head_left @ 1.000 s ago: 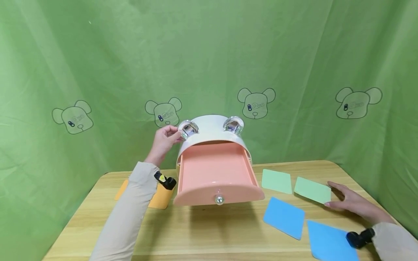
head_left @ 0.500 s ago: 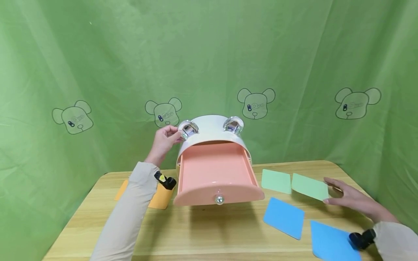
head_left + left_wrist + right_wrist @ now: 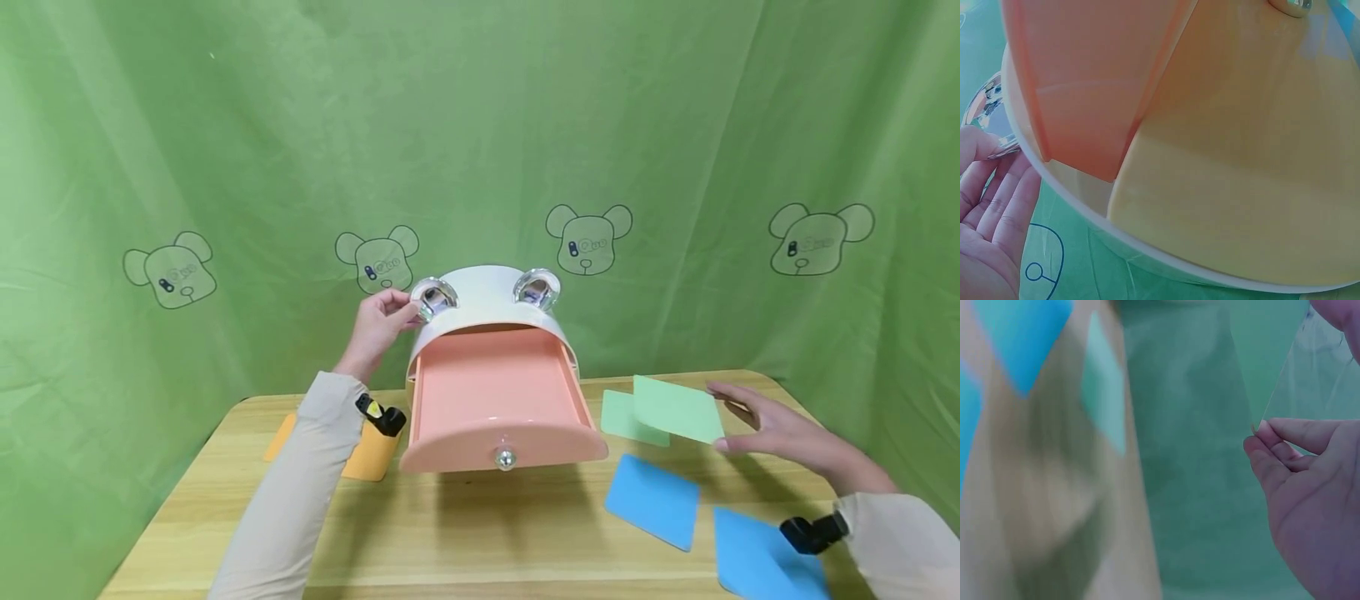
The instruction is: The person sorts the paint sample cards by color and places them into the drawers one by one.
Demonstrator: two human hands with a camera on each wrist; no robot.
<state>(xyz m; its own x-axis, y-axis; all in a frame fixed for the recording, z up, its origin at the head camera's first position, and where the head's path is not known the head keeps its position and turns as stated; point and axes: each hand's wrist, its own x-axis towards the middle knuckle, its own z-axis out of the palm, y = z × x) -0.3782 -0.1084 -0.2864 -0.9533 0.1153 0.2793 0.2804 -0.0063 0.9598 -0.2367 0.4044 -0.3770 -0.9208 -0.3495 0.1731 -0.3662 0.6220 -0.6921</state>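
A white box with a rounded top [image 3: 483,292] and two shiny silver eyes stands mid-table. Its pink drawer [image 3: 495,383] is pulled out, with a round silver knob [image 3: 506,458] on the front. My left hand [image 3: 375,329] pinches the rim of the left silver eye [image 3: 435,297]; the left wrist view shows the thumb on that eye [image 3: 988,109]. My right hand [image 3: 787,437] holds a green card [image 3: 678,407] by its right edge, between thumb and fingers, above the table. Partly behind it, another green card [image 3: 622,422] lies flat.
Two blue cards [image 3: 654,502] lie on the right of the wooden table [image 3: 480,542], one below my right wrist. Orange cards [image 3: 372,450] lie at the left, partly covered by my left forearm. A green curtain [image 3: 480,150] hangs behind and at both sides.
My right hand has lifted the green card off the table and moved it left, so that it overlaps the other green card in the head view. My left hand stays on the eye.
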